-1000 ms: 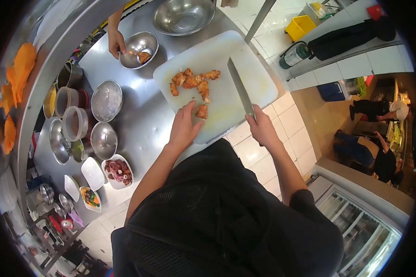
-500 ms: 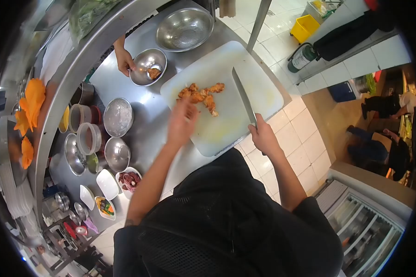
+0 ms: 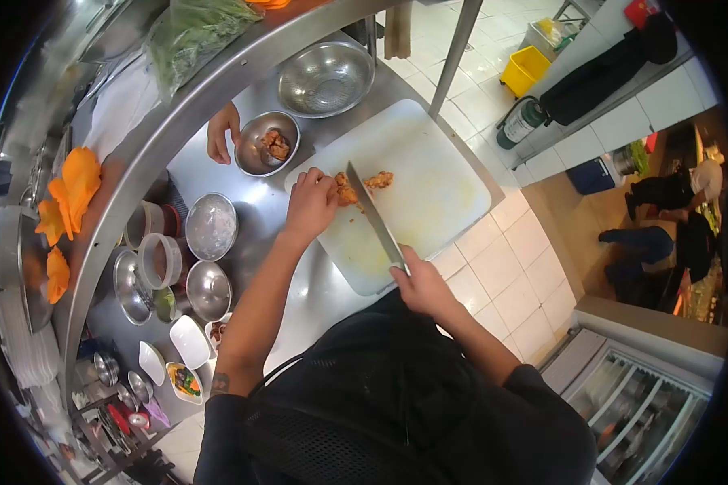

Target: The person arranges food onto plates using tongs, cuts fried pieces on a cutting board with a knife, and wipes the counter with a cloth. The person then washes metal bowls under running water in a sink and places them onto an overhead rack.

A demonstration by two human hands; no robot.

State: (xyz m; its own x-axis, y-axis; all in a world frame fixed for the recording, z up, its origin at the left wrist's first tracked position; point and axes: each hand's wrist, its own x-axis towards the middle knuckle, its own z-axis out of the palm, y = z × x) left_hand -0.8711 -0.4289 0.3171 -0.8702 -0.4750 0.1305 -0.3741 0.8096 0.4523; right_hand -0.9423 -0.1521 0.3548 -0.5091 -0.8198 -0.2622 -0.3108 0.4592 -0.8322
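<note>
My right hand [image 3: 421,283] is wrapped round the handle of a long kitchen knife [image 3: 374,214]. The blade lies across browned, fried-looking chicken pieces [image 3: 347,192] on a white cutting board [image 3: 441,182]. With curled fingers, my left hand [image 3: 310,202] holds the chicken just left of the blade, partly hiding it. To the right of the blade sits another chicken piece [image 3: 380,179]. Beyond my left hand, a small steel bowl [image 3: 249,164] contains more browned pieces [image 3: 275,145]. Another person's hand [image 3: 221,133] is beside that bowl's rim.
A large perforated steel bowl [image 3: 325,78] stands behind the board. Left are a white-dusted bowl [image 3: 212,226], an empty steel bowl [image 3: 209,291], plastic tubs [image 3: 160,261] and white dishes [image 3: 190,342]. A curved steel shelf edge [image 3: 150,149] arches overhead. A fridge [image 3: 623,404] stands lower right.
My left hand has come down onto the chicken, and the knife has swung left over it. Fewer pieces lie on the board; more are in the small bowl. The other person's hand has shifted from its rim.
</note>
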